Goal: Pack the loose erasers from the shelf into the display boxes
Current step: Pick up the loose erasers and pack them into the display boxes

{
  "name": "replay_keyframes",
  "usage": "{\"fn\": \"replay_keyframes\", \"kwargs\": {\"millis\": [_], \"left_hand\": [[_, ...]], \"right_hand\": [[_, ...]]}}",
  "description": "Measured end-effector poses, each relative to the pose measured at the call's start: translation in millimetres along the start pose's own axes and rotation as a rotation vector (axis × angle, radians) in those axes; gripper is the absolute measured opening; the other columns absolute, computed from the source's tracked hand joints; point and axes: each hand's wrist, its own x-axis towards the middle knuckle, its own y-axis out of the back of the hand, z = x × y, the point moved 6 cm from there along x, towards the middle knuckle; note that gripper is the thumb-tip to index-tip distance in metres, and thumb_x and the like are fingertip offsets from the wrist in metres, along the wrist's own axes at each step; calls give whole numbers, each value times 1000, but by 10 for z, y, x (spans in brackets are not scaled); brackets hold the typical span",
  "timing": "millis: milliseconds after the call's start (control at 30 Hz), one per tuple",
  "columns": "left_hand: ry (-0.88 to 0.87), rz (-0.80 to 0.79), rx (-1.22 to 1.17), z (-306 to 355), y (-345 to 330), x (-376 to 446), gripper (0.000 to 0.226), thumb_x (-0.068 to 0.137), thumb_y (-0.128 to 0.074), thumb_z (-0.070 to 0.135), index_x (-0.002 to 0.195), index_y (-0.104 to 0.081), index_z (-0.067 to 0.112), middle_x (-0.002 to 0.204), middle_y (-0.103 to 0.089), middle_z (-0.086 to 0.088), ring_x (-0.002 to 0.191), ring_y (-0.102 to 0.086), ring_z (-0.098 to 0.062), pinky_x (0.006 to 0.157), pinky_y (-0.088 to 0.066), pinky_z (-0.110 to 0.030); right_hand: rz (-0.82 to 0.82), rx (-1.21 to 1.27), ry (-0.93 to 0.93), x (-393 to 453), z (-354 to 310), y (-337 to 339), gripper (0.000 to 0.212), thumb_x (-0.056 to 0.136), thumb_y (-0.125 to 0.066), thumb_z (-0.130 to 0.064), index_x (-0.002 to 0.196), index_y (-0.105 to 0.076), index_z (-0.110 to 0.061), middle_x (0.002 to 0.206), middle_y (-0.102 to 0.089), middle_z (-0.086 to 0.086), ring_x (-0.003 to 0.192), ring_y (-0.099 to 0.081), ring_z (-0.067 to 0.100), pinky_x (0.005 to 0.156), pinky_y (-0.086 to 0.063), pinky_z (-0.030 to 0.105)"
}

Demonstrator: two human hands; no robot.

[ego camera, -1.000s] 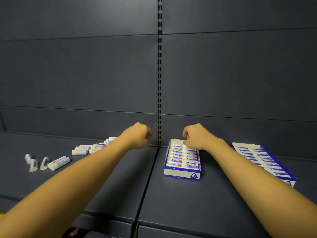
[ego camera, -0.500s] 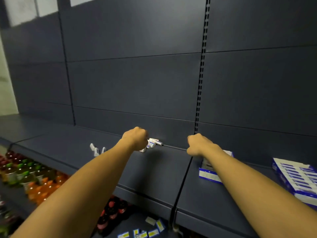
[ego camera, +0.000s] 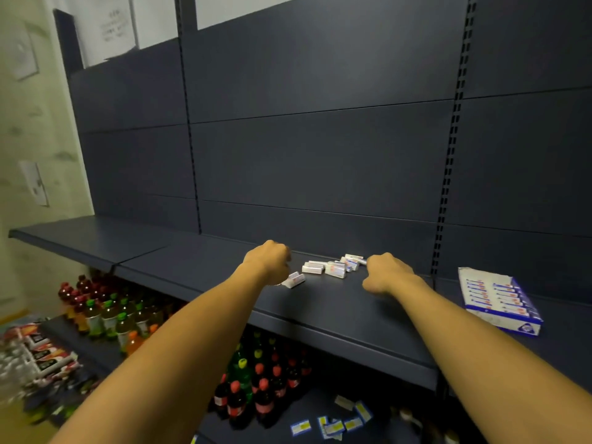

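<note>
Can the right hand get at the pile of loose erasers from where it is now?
Probably yes. The right hand sits on the shelf right beside the loose erasers, and nothing stands between them. Its fingers look curled, so they would need to open first.

Open dark shelf, cluttered only at the middle back

The dark blue metal shelf (ego camera: 336, 312) lies bare along its front edge and far to the left, with open air above up to the flat back panel (ego camera: 320, 161). A scatter of small white loose erasers (ego camera: 333, 269) sits near the back between the left hand (ego camera: 267, 262) and the right hand (ego camera: 386, 274). The blue-and-white cardboard display box (ego camera: 499, 299) occupies the shelf well to the right, past the slotted upright (ego camera: 448, 187).
</note>
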Motion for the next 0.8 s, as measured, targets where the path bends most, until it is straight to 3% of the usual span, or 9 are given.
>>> {"fn": "replay_keyframes", "kwargs": {"millis": [200, 433, 633, 800], "left_hand": [[-39, 0, -39, -346, -43, -97, 35, 94, -56, 14, 127, -66, 14, 125, -66, -8, 104, -65, -27, 90, -58, -41], [-51, -26, -103, -498, -203, 116, 35, 95, -56, 13, 129, -65, 14, 126, -65, -9, 105, -64, -28, 93, -57, -41], [-77, -21, -165, -461, -357, 530, 34, 95, -54, 13, 128, -65, 15, 121, -66, -8, 97, -66, -26, 88, -58, -41], [-139, -34, -182, -385, -533, 899, 32, 95, -54, 14, 124, -67, 15, 122, -67, -7, 99, -64, -24, 89, -58, -39]], "right_hand": [[52, -9, -51, -86, -378, -86, 7, 86, -54, -17, 92, -51, -15, 91, -51, 2, 82, -54, 24, 66, -42, 30], [95, -52, -54, 91, -585, -103, 8, 85, -56, -18, 91, -51, -16, 92, -51, 2, 81, -53, 24, 67, -43, 28], [152, -51, -74, 476, -502, -100, 18, 85, -58, -19, 102, -62, -18, 101, -62, 4, 79, -55, 24, 65, -43, 29], [175, 27, -114, 837, -262, -187, 25, 84, -58, -19, 109, -62, -18, 110, -63, 5, 93, -62, 26, 69, -50, 31]]}}
